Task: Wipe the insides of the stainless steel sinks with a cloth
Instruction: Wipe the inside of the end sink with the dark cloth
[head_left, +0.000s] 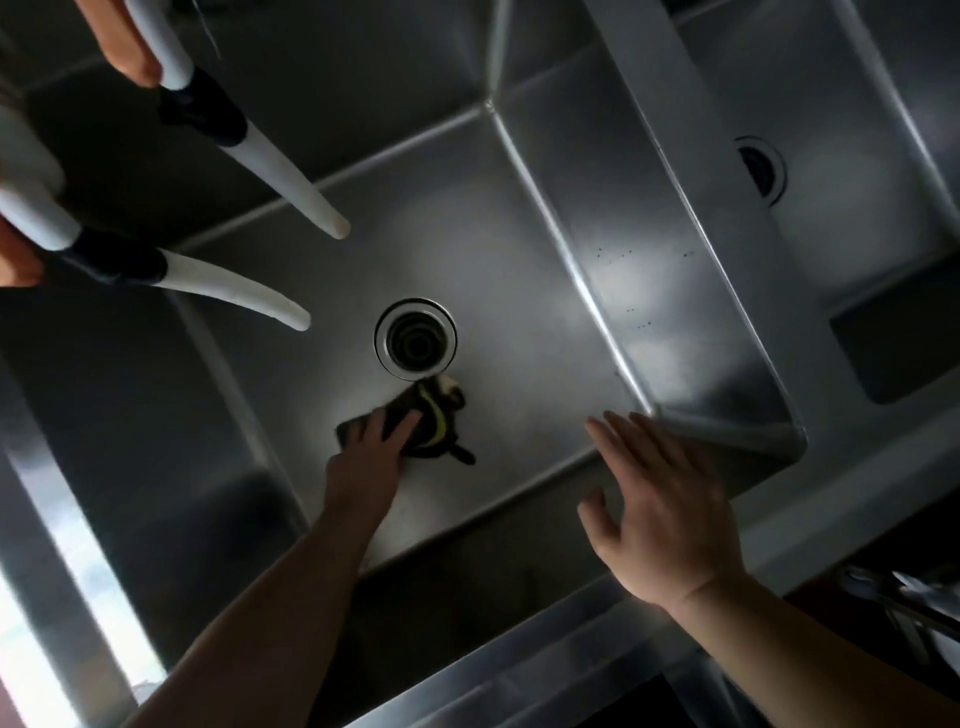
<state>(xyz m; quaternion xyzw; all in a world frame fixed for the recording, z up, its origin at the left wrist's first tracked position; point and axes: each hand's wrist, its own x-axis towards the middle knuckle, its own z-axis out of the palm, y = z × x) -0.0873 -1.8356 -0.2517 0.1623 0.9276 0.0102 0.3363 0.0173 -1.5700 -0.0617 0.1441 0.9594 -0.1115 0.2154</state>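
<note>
Cloth (426, 423): dark, nearly black, with a curved yellow-green band and a pale patch at its far end. It is bunched, not flat. Long axis runs from lower left to upper right in frame, the far end pointing at the drain (415, 336); that pale end lies just beside the drain rim. One thin dark tail sticks out at the lower right.

Location: on the floor of the middle sink (519, 291), on the near side of the drain.

Left hand (371, 462): reaches down into the basin, palm down, fingers extended and laid flat across the near half of the cloth, pressing it to the steel. No curl round the fabric visible.

Right hand (665, 499): above the near right corner of the same basin, fingers straight and slightly spread, thumb out, holding nothing. Cannot tell whether it touches the rim.

Sink steel: brushed, bright reflections on floor and right wall. A second sink (857, 208) lies to the right with its own drain. Two white spouts (291, 182) with dark collars hang over the upper left.
</note>
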